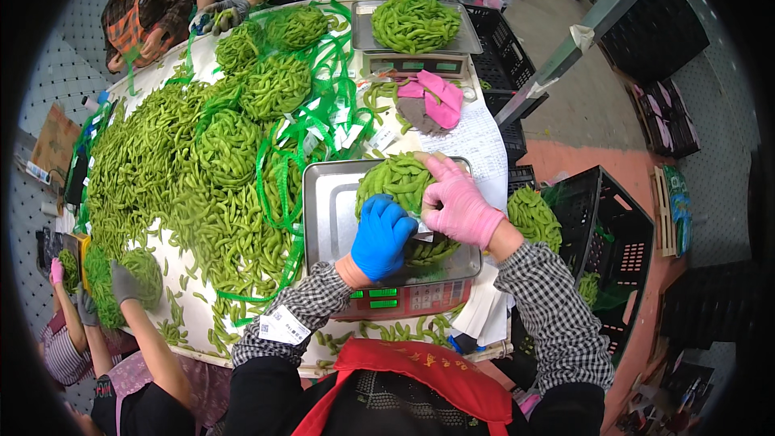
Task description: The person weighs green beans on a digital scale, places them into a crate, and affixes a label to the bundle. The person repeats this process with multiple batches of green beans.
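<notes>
A net bag of green soybean pods lies on the steel tray of a digital scale in front of me. My left hand, in a blue glove, has its fingers curled against the bag's lower left side. My right hand, in a pink glove, pinches at the bag's right side, with its upper fingers on the pods. Between the hands a bit of white tag shows. More pods lie below my hands on the tray. What exactly the fingertips grip is partly hidden.
A large heap of loose pods covers the table's left, with green net bags and filled bags beside it. A second scale stands ahead. Black crates are at the right. Co-workers stand around the far and left edges; gloved hands handle bags.
</notes>
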Demonstrator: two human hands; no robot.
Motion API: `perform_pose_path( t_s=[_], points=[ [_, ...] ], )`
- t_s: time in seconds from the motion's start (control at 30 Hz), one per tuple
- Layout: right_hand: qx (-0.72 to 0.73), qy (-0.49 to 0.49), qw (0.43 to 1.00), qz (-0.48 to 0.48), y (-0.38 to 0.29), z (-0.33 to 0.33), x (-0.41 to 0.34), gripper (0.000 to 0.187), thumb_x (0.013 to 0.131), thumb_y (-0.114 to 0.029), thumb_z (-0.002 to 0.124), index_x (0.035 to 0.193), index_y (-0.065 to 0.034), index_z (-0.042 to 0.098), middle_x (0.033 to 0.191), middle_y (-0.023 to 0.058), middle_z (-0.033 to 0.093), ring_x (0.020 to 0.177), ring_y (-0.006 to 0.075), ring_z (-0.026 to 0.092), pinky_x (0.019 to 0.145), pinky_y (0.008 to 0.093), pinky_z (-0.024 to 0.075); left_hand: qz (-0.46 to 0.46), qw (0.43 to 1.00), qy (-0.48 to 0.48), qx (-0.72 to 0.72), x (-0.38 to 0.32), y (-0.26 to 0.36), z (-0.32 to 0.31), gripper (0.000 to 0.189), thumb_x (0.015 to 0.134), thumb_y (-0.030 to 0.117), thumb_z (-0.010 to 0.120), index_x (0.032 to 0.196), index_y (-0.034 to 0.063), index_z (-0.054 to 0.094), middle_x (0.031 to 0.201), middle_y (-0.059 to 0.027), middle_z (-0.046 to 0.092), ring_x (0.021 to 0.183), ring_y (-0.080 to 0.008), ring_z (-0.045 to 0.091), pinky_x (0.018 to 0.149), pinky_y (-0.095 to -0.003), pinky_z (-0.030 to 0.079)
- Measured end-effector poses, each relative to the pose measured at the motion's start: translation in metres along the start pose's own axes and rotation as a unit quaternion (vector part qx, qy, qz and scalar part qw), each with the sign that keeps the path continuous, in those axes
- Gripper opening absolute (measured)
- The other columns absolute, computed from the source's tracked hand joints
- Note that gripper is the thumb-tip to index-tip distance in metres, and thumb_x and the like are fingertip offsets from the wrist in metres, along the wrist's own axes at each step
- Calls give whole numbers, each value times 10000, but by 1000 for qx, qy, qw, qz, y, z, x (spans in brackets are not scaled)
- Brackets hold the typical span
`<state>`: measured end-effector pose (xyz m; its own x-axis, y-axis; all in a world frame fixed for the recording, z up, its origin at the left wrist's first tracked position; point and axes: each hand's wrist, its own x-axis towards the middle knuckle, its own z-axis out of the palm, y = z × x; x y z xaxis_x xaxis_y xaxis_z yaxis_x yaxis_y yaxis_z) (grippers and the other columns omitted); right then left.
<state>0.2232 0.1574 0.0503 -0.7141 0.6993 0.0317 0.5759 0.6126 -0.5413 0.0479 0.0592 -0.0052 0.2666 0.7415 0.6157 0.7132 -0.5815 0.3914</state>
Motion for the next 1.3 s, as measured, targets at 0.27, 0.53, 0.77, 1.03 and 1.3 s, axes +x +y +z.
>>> perform_pose_path(
  t_s=[0.27, 0.53, 0.77, 1.03, 1.3],
  points=[
    [16, -1, 1000, -10, 3, -2, -1, 159, 741, -209, 678, 638, -96, 632, 1500, 121, 445, 1409, 391, 348, 1159, 543, 234, 52, 996, -27, 61, 6, 1, -10, 228, 769, 140, 627, 995, 115, 610, 1050, -75, 566, 1053, -291, 540, 981, -450, 412],
    [22, -6, 1000, -8, 2, -3, 0, 158, 723, -219, 683, 629, -101, 639, 1501, 113, 440, 1410, 383, 341, 1160, 543, 230, 31, 989, -107, 93, 18, 3, -19, 189, 798, 181, 596, 979, 138, 630, 934, -67, 567, 988, -284, 548, 977, -471, 403],
    [-1, -1, 1000, -11, 2, 1, 0, 152, 738, -211, 665, 639, -97, 652, 1515, 114, 424, 1418, 376, 331, 1164, 543, 225, 111, 984, -91, 110, 17, 4, -11, 235, 716, 197, 625, 945, 142, 625, 924, -48, 551, 980, -284, 537, 959, -460, 420],
    [-38, -18, 999, 1, -4, 0, 1, 131, 744, -191, 647, 679, -87, 692, 1525, 111, 411, 1431, 364, 313, 1166, 545, 223, 153, 977, -109, 101, 8, 13, -25, 145, 741, 175, 610, 881, 140, 625, 849, -35, 539, 901, -262, 554, 943, -437, 456],
    [-92, -38, 995, 9, -13, 0, 0, 180, 758, -186, 613, 788, -69, 746, 1531, 119, 386, 1437, 367, 298, 1157, 575, 220, 158, 976, -107, 102, 2, 22, -35, 218, 691, 166, 625, 902, 113, 607, 871, -51, 526, 908, -270, 540, 929, -442, 465]
  ],
)
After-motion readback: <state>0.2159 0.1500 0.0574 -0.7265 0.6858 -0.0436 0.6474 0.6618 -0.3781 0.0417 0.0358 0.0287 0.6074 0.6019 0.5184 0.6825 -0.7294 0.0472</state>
